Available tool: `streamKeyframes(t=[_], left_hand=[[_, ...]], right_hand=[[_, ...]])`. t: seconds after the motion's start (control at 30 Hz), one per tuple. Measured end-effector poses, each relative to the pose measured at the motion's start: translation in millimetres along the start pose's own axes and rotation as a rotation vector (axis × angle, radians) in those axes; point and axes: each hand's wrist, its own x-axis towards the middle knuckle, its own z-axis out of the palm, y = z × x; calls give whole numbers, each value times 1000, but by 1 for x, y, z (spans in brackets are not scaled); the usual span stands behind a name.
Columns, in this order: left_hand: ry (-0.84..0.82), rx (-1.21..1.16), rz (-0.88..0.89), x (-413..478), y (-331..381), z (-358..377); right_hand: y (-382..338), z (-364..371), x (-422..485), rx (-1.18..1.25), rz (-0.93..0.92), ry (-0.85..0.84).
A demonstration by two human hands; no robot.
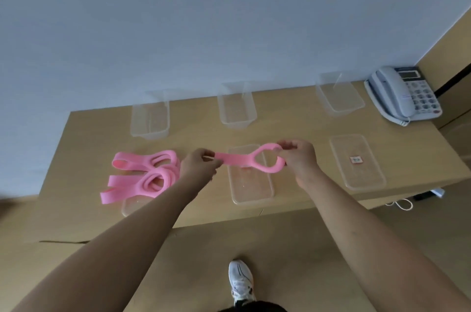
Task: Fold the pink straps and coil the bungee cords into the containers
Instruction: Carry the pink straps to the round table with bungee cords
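I hold one pink strap (244,160) stretched between both hands above the middle lid (251,189). My left hand (198,164) pinches its flat left end. My right hand (299,158) pinches the right end, where the strap bulges into an open loop. A pile of more pink straps (145,176) lies tangled on the table to the left, partly covering another lid (132,206). Three clear containers stand at the back: left (150,118), middle (237,110), right (339,95). No bungee cords are visible.
A third clear lid (356,161) with a small label lies at the right. A grey desk phone (405,95) sits at the table's back right corner. The wooden table (198,130) stands against a wall. My shoe (240,281) shows below the front edge.
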Motion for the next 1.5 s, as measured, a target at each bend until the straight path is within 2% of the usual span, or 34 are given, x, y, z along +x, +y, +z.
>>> streamKeyframes(t=[0.1,0.17,0.27,0.33,0.5,0.6,0.73,0.97,1.2,1.5], left_hand=[[50,113,1,5,-6,-2],[66,207,28,-1,-17,-12],[83,312,98,-20,-41,-33],[105,346,132,-36,-60,-51],[197,347,111,-94,-126,-114],[272,360,41,-138,-176,-161],[386,352,-106,-206,-253,-225],[625,204,-416,-339,-387,-311],[788,35,-731,-465,-494,-345],[1005,-235,-1028,-547,-560,-365]], right_hand=[[0,10,14,-80,-17,21],[3,14,7,-255,-68,47],[9,26,-24,-586,-358,49],[13,45,-52,-626,-574,32],[24,121,-128,-737,-738,-238],[33,177,-177,-794,-834,-448],[47,255,-245,-944,-868,-718],[83,377,-369,-1157,-999,-1012],[125,472,-486,-1321,-1113,-1284],[163,583,-608,-1422,-1325,-1611]])
